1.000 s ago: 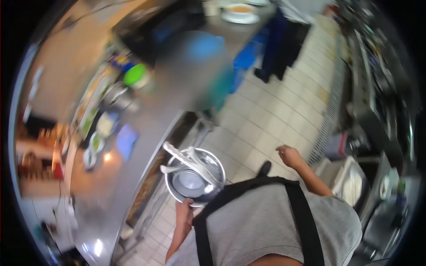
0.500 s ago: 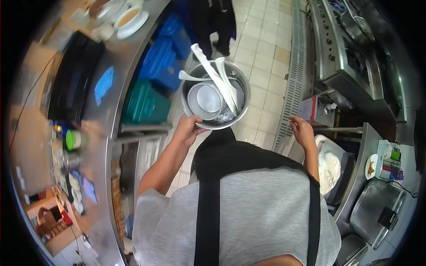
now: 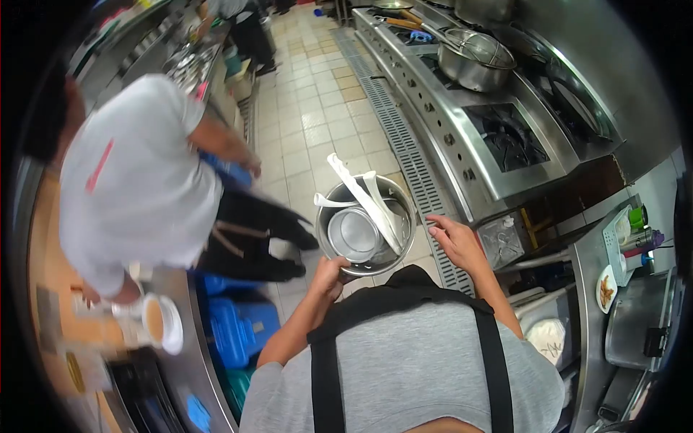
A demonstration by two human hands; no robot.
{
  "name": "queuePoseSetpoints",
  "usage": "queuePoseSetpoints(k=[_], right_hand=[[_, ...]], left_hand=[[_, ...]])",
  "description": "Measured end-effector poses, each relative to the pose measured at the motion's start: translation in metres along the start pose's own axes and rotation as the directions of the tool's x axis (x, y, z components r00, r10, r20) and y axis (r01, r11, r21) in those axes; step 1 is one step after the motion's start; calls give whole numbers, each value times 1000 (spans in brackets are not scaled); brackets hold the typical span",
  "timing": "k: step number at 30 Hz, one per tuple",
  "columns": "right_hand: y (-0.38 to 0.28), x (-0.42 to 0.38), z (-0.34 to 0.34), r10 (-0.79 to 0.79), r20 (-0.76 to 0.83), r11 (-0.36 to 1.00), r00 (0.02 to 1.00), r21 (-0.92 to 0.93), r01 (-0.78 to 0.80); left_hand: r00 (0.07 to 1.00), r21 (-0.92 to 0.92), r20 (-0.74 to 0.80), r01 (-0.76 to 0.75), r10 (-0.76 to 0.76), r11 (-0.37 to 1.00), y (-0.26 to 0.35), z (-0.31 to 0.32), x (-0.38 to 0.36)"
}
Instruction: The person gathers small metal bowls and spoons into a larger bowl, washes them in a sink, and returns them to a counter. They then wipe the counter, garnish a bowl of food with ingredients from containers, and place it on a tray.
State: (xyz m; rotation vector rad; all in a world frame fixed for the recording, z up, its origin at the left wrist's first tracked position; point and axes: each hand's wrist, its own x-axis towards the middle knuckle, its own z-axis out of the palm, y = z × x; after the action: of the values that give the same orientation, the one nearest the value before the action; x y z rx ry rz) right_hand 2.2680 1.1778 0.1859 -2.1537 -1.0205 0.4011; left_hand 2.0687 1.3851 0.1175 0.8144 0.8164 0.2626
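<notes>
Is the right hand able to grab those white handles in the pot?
Probably yes. The right hand looks empty and close beside the metal pot. The pot has no lid, its white handles poke past the rim, and the left hand holds the near side.

Wearer's bare hands: two, one left hand [image 3: 330, 279], one right hand [image 3: 460, 245]. Hand-carried deep steel pot [image 3: 373, 270]: one. Round metal container [image 3: 356, 234], inside same: one. White-handled utensils [image 3: 346, 175], inside same: three. Apron straps [image 3: 328, 382]: two. Pots on range [image 3: 468, 71]: at least two. Wire strainer [image 3: 476, 45]: one. Burner grates [image 3: 505, 137]: at least two. Control knobs [image 3: 448, 138]: at least four, farthest too small to count. Blue bins [image 3: 224, 332]: at least two. Green bin [image 3: 242, 382]: one. Bowl of orange-brown liquid [image 3: 154, 317]: one. White plates [image 3: 606, 287]: at least two. Crumpled blue cloth [image 3: 198, 413]: one. Co-workers [image 3: 137, 180]: at least two.
</notes>
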Motion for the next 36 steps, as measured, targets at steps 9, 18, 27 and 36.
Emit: queuePoseSetpoints(k=[9, 18, 27, 36], right_hand=[[33, 305, 5, 57, 63, 857, 996, 509, -82], [21, 653, 90, -141, 305, 733, 942, 672, -108], [-36, 942, 130, -76, 176, 670, 981, 738, -81], [-5, 1226, 133, -10, -46, 711, 999, 702, 40]], left_hand=[[996, -82, -24, 82, -84, 993, 124, 56, 231], [928, 59, -330, -161, 172, 985, 303, 30, 418], [895, 137, -328, -273, 303, 952, 514, 1, 637], [978, 243, -148, -111, 150, 964, 678, 9, 915]])
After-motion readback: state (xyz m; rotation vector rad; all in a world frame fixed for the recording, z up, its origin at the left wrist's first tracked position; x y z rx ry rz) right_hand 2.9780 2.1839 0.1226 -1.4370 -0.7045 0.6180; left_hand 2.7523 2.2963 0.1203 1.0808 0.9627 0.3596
